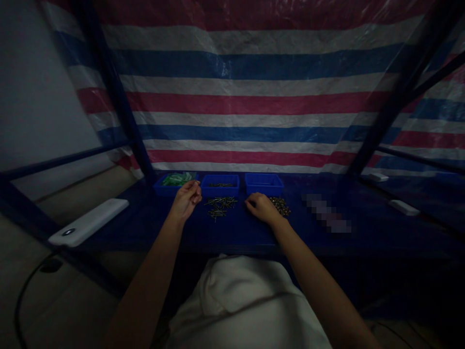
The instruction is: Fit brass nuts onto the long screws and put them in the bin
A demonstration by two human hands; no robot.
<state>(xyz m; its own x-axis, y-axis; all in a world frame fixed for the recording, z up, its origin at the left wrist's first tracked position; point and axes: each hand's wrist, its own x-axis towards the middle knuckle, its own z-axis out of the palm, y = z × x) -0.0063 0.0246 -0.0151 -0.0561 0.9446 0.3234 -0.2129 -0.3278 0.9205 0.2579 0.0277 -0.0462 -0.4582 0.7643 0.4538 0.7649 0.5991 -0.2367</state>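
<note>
My left hand (187, 198), fingertips pressed together, and my loosely spread right hand (262, 207) flank pins (220, 206) lying every way on the open table (240, 233).

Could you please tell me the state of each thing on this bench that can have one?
left hand: raised, fingers curled, contents unclear.
right hand: resting beside the brown pile, grip unclear.
left bin: holds green pieces.
middle bin: a few dark pins inside.
right bin: too dark to tell.
pin pile: loose, scattered.
brown pile: heaped together.
</note>
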